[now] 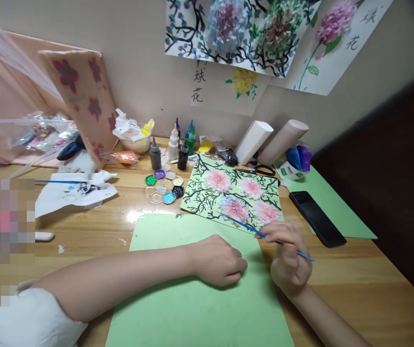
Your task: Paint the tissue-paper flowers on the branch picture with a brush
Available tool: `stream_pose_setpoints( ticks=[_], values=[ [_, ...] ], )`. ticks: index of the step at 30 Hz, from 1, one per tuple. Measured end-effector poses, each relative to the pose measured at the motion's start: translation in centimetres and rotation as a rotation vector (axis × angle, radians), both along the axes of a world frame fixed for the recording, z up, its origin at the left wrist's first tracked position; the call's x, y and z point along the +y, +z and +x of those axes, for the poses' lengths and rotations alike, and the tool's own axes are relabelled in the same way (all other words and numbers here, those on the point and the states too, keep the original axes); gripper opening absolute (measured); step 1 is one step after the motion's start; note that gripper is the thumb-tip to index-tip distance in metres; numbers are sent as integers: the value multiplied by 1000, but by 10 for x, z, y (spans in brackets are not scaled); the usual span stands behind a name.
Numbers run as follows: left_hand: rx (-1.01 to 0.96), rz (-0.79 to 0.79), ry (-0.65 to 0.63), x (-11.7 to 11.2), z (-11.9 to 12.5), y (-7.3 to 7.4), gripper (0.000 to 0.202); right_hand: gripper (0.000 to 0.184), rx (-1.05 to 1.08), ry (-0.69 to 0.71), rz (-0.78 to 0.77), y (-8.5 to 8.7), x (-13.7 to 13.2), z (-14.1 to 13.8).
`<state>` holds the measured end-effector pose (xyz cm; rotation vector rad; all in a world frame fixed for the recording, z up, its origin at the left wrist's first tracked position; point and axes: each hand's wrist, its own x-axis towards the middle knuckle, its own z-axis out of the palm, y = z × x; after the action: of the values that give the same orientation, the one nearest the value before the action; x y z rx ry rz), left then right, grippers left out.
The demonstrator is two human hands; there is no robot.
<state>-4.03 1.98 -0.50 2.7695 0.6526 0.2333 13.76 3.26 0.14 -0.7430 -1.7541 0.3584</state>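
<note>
My right hand (288, 258) pinches a thin blue paintbrush (245, 225), whose tip points up-left over a finished flower painting (233, 195) with pink blossoms and dark branches. My left hand (219, 260) rests curled, fingers closed, on a blank light green sheet (178, 289) lying in front of me. A round paint palette (164, 187) with several coloured wells lies left of the painting, beyond the green sheet.
Small paint bottles (172, 144) stand by the wall. A black phone (317, 218) lies on another green sheet (340, 207) at the right. Two rolled tubes (268, 140), scissors (262, 169), stained tissue (76, 190) with another brush, and plastic bags (40, 132) crowd the wooden desk (354, 279).
</note>
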Motion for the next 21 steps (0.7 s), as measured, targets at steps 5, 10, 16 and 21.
stream_pose_setpoints(
  ticks=[5,10,16,21],
  values=[
    [-47,20,-16,1,2,-7,16,23,-241,196,-71,23,2,-53],
    [-87,122,-98,5,6,-16,20,23,-367,256,-84,36,19,-100],
    [-92,113,-138,7,8,-19,25,24,-423,265,-107,34,29,-111],
    [-66,100,-118,6,5,-15,27,22,-459,300,-52,33,27,-103]
  ],
)
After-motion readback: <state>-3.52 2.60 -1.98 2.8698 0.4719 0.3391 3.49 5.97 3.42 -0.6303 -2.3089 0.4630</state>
